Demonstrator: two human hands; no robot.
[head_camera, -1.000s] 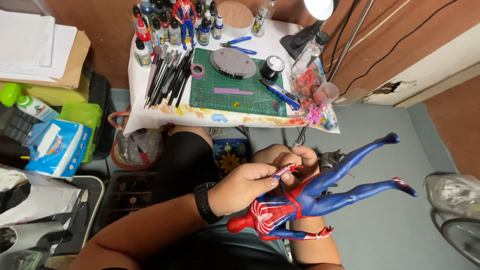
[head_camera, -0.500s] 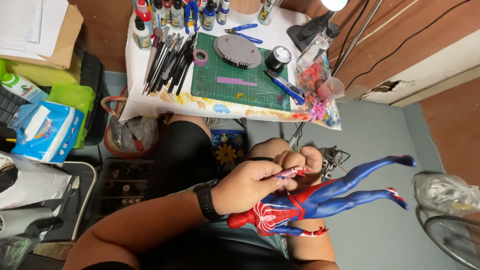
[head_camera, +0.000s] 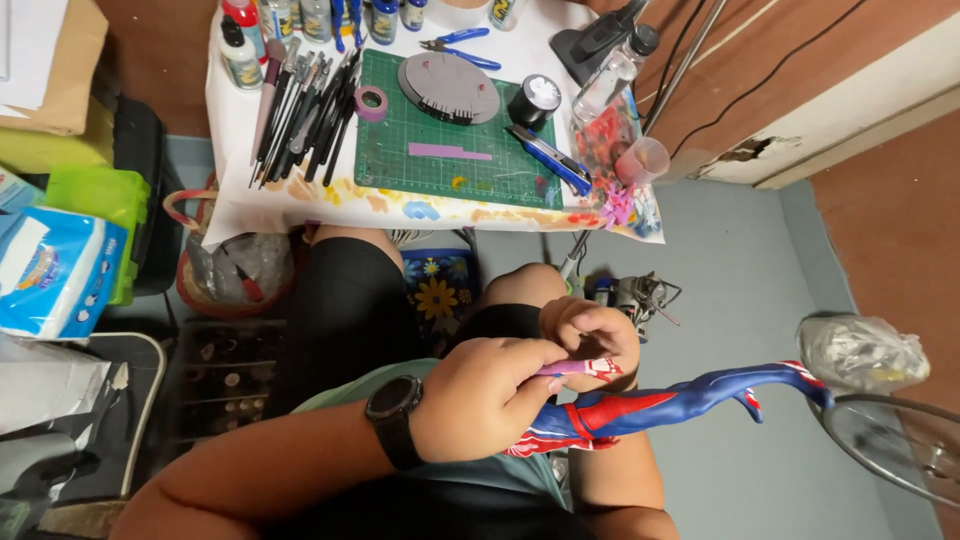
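The red and blue figure lies low over the person's lap, almost level, with its legs stretched out to the right above the grey floor. Held like this, close to the body and under the eyes, its upper part is easy to reach. The left hand, which wears a black watch, is closed around the torso of the figure and also pinches a thin pink stick, maybe a fine tool; its tip rests at the small red part near the figure's arm. The right hand is closed on that same small part from above, probably to keep it steady. So both hands are together at the upper end of the figure, and the legs hang free, away from them.

Farther out, beyond the knees, stands the table with a paint-stained white cover. On it lie a green cutting mat, a round grey base, a row of brushes, blue pliers and some paint bottles. All these are well apart from the hands. At the left edge I see a blue tissue pack.
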